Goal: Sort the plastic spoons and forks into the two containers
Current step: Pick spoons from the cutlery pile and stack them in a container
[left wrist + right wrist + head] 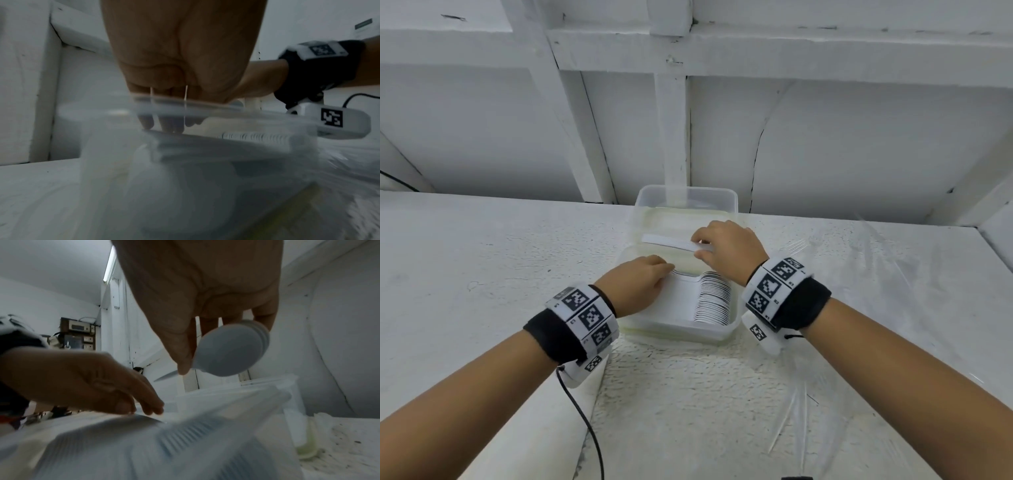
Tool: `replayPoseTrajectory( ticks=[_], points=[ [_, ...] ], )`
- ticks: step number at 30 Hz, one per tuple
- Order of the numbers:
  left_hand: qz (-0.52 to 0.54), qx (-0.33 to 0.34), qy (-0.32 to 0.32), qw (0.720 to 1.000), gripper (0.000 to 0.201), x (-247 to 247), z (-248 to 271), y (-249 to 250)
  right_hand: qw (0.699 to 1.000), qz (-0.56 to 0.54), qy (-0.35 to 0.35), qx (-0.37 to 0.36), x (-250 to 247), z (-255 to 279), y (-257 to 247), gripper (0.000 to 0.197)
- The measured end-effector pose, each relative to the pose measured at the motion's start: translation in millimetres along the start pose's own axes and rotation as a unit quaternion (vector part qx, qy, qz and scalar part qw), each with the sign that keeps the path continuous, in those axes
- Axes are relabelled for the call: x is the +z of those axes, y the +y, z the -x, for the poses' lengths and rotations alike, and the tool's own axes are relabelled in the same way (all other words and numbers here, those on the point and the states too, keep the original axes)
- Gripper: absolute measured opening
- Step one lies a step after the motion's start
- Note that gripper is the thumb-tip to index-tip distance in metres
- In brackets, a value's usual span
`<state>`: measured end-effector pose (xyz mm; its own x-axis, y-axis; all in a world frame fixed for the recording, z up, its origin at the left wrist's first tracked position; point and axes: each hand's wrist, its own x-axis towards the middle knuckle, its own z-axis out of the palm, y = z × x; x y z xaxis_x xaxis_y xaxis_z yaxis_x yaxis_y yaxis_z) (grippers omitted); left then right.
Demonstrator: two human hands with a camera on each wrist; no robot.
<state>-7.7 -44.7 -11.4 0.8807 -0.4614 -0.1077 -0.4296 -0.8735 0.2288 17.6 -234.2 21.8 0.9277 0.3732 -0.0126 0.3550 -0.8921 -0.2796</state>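
Nearest, clear forks (796, 416) lie loose on the surface (482, 260) toward its near right corner, and more lie farther back along the right side; they are faint against the white, so their number is hard to tell.

Next, near the middle of the surface, stands the near container (717, 334), clear plastic. A nested stack of white spoons (713, 297) lies inside it, bowls toward the right wall, handles running left. The left hand (641, 287) reaches in over the left wall; its fingers (146, 121) are straight and press down on the handle ends, grasping nothing.

Just beyond, the right hand (726, 248) hovers above the line where the two containers meet. Its thumb and fingers pinch a small bundle of spoons (671, 242), handles pointing left and level. In the right wrist view the bowls (230, 348) sit nested under the fingertips, clear of the rims below.

Farthest, the far container (688, 193) touches the near one and stands by the back edge of the surface, against the white wall. What it holds seems little, though its blurred clear walls make that uncertain.
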Motion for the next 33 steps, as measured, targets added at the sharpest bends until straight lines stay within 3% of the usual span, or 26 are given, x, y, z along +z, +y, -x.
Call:
replayPoseTrajectory(
  ticks=[4, 9, 17, 23, 28, 30, 33],
  points=[
    [-0.048, 0.029, -0.019, 0.998, 0.061, 4.0, 0.0, -1.5, 0.992, -0.122, 0.0, 0.009, -7.4, -3.3, 1.5, 0.029],
    [-0.039, 0.049, 0.002, 0.998, 0.047, 6.0, 0.8, -5.2, 0.98, -0.196, -0.006, 0.013, -8.2, -9.0, -4.7, 0.023],
    [-0.061, 0.065, 0.025, 0.996, 0.045, 9.8, 4.8, -6.3, 0.996, -0.047, -0.066, -0.029, 2.3, -12.1, -9.9, 0.023],
    [-0.008, 0.047, 0.018, 0.999, 0.072, 1.9, 8.1, 0.0, 0.992, 0.064, -0.094, -0.056, 8.6, -15.7, -14.9, 0.026],
    [0.059, 0.021, 0.06, 0.996, 0.053, -5.4, 14.5, -4.7, 0.984, 0.123, -0.104, -0.081, 17.4, -15.9, -20.3, 0.027],
    [0.075, -0.031, 0.099, 0.992, 0.032, -12.5, 16.7, -8.2, 0.985, 0.113, -0.106, -0.078, 19.3, -16.5, -19.7, 0.026],
    [0.109, -0.092, 0.161, 0.977, 0.025, -17.7, 17.4, -21.2, 0.986, 0.095, -0.117, -0.074, 20.2, -16.5, -18.2, 0.025]
  ],
)
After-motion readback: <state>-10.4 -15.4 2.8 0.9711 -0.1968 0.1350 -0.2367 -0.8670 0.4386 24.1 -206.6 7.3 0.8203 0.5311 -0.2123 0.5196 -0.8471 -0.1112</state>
